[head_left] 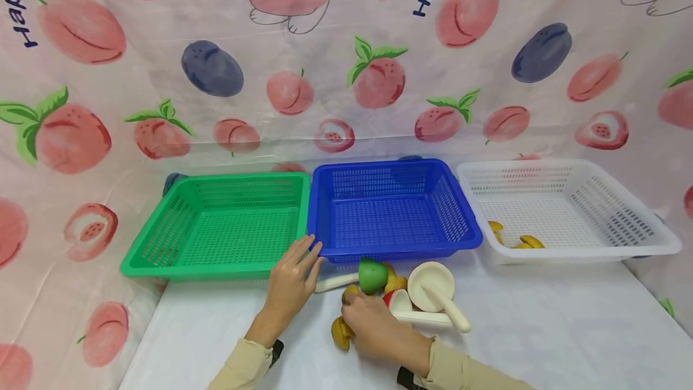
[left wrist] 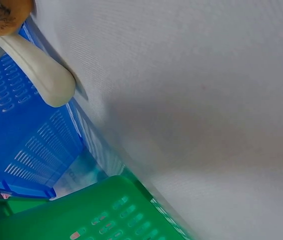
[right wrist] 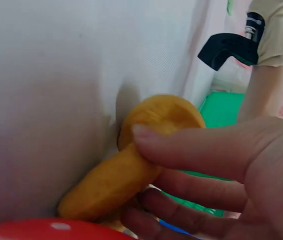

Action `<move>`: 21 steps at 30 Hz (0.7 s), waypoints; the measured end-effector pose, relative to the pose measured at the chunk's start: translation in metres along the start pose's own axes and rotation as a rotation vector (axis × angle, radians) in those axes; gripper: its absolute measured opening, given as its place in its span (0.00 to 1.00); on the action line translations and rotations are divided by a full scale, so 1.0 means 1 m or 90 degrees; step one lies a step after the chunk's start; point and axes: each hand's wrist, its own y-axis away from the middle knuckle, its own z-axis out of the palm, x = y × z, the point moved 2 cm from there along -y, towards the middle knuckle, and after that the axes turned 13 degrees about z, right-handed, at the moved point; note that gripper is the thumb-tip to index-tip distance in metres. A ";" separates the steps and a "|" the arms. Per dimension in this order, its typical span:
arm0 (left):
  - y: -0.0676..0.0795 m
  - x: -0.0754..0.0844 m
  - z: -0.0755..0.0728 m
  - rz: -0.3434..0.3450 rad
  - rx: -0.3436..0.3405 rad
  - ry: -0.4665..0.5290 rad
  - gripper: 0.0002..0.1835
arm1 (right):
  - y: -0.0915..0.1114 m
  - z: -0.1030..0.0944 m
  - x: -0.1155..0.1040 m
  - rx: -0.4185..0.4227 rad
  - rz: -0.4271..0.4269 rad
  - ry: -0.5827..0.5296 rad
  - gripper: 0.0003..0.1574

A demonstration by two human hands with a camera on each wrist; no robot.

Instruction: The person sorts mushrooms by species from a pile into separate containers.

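Note:
My right hand [head_left: 379, 327] bends over a group of toy mushrooms on the white cloth. Its thumb and fingers pinch a yellow-brown mushroom [right wrist: 116, 180], whose cap [head_left: 341, 334] shows beside the hand in the head view. Another brownish mushroom [head_left: 351, 292] is at its knuckles. Close by lie a green-capped mushroom [head_left: 372, 275] with a long pale stem, a red-capped one [head_left: 399, 301], and a cream one [head_left: 433, 286] with its underside and stem upward. My left hand [head_left: 292, 278], fingers extended, is beside the front corner of the blue basket [head_left: 395, 253].
Behind the mushrooms stand a green basket [head_left: 216, 271] at left, the blue one in the middle and a white basket [head_left: 585, 251] at right. Yellow-brown mushrooms [head_left: 532, 241] lie in the white basket. A fruit-printed cloth [head_left: 335, 77] hangs behind.

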 end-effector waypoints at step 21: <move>-0.001 0.001 -0.001 -0.011 -0.004 0.003 0.16 | -0.001 -0.024 0.003 0.082 -0.033 -0.182 0.09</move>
